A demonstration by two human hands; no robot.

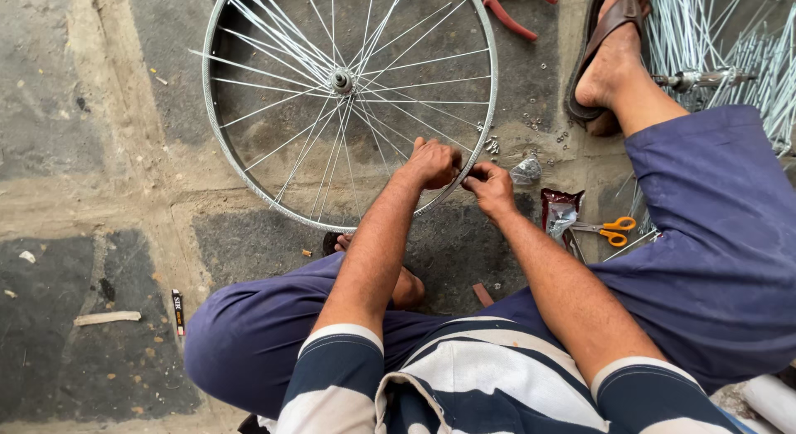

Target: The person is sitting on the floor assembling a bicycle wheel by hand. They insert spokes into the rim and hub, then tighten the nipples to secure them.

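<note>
Wheel (249,173) lies flat on floor (99,152), far side of knees, hub (341,80) at centre. Left hand (431,163) sits on near-right rim, fingers curled shut, pinching at rim/spoke end. Right hand (489,188) just right of it, outside rim, fingertips pinched on sth too small to tell. Hands nearly touching. Scissors (612,230) w/ orange handles to right, pliers (514,7) far right.
</note>
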